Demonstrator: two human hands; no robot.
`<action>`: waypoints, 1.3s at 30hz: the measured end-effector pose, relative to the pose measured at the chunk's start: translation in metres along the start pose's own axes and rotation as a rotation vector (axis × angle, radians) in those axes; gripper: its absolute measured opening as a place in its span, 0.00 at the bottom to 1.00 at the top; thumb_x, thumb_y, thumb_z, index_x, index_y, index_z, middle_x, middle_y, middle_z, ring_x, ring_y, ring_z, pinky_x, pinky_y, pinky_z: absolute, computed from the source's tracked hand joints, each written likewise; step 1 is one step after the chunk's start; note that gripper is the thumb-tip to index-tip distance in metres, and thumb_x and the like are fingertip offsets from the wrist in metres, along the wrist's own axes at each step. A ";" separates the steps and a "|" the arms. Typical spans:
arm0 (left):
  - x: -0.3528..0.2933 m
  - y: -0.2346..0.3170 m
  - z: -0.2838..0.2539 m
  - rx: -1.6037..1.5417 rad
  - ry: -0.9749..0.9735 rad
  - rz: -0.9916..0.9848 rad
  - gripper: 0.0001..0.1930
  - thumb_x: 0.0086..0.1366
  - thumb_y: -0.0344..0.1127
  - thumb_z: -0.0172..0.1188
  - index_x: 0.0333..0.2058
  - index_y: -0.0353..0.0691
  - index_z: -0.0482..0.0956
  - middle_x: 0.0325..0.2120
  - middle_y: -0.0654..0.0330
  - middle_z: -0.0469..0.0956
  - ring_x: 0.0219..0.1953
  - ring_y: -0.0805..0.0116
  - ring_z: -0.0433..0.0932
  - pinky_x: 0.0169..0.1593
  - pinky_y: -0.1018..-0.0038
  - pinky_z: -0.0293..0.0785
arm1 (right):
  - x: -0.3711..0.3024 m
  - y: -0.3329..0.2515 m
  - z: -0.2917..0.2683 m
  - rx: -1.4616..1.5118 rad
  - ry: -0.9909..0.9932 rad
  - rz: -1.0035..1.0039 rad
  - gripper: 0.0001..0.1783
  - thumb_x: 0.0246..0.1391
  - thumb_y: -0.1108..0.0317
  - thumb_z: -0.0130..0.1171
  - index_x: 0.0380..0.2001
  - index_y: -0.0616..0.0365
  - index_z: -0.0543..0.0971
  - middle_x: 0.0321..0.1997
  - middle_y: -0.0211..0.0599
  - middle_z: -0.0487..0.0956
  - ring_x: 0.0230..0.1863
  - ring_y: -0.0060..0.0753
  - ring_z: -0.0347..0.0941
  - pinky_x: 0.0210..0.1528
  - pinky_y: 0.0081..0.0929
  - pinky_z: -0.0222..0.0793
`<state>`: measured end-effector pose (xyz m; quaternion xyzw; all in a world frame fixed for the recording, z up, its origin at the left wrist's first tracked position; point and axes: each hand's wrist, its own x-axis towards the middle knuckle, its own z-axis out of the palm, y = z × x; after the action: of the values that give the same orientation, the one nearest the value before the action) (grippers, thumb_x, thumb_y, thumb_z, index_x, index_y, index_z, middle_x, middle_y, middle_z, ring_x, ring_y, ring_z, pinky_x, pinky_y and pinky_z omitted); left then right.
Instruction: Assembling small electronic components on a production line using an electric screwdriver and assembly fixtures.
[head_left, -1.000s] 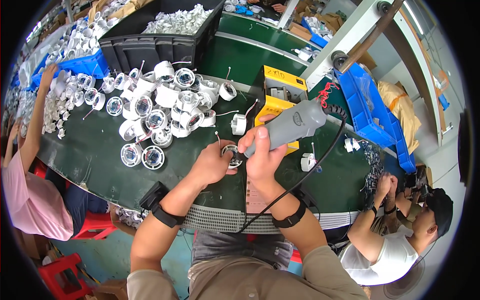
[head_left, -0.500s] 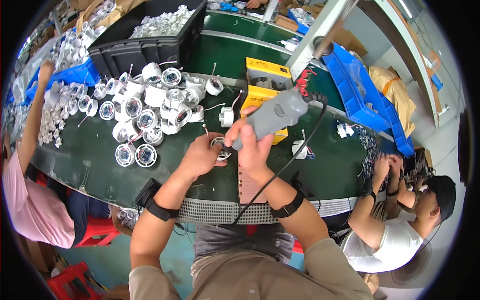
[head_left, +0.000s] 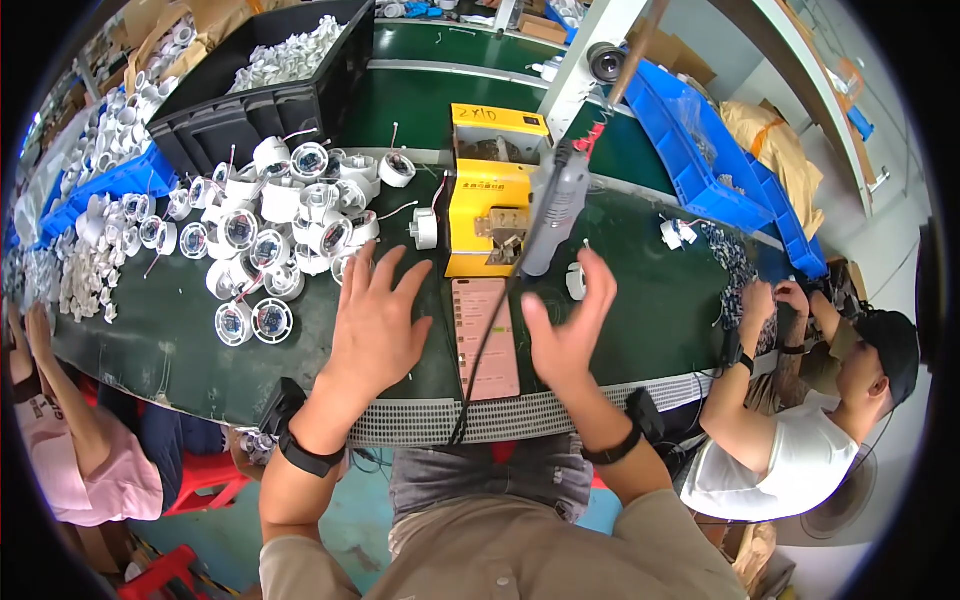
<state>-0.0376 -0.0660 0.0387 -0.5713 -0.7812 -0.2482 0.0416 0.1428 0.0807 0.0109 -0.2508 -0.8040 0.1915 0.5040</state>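
White round plastic housings with dark circuit boards inside (head_left: 268,250) lie piled on the green worktop (head_left: 640,340), seen from the head camera, ahead and to the left of the person's bare left hand (head_left: 375,335). That hand is the nearer one — palm down, fingers spread apart, tips pointing at the pile's right edge. One housing there is partly covered by the fingertips, so contact cannot be told.

The bare right hand (head_left: 570,335) is empty, thumb and fingers well apart. Just ahead of it hangs a grey cylindrical electric screwdriver (head_left: 562,205), its long axis close to upright in the picture, top leaning right. Beside the right fingers sits a single white housing (head_left: 576,282), half hidden by them.

A black cable (head_left: 487,335) crosses in front of the screwdriver and the pink-screened phone (head_left: 502,355). The screwdriver's bit is hard to make out — and housings deep in the pile are hidden.
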 end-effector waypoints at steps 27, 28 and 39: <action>0.037 0.003 0.036 -0.363 0.129 -0.055 0.12 0.52 0.39 0.71 0.31 0.39 0.82 0.29 0.58 0.80 0.30 0.55 0.81 0.32 0.64 0.76 | -0.057 -0.033 -0.044 -0.176 -0.606 0.008 0.27 0.46 0.50 0.69 0.48 0.50 0.82 0.65 0.49 0.66 0.69 0.64 0.51 0.67 0.62 0.43; 0.037 0.005 0.035 -0.362 0.127 -0.054 0.12 0.52 0.39 0.71 0.31 0.39 0.82 0.29 0.58 0.80 0.30 0.55 0.81 0.32 0.64 0.76 | -0.056 -0.032 -0.042 -0.165 -0.579 0.032 0.26 0.46 0.51 0.70 0.48 0.51 0.82 0.64 0.49 0.67 0.69 0.64 0.52 0.67 0.61 0.44; 0.037 0.013 0.035 -0.267 0.115 -0.011 0.15 0.52 0.45 0.71 0.31 0.41 0.81 0.22 0.62 0.77 0.24 0.60 0.79 0.26 0.66 0.73 | -0.051 -0.036 -0.039 -0.170 -0.614 0.009 0.24 0.42 0.51 0.71 0.43 0.48 0.84 0.64 0.47 0.68 0.69 0.65 0.51 0.66 0.65 0.43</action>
<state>-0.0309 -0.0154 0.0250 -0.5523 -0.7406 -0.3826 0.0084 0.1897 0.0231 0.0111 -0.2263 -0.9305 0.1927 0.2140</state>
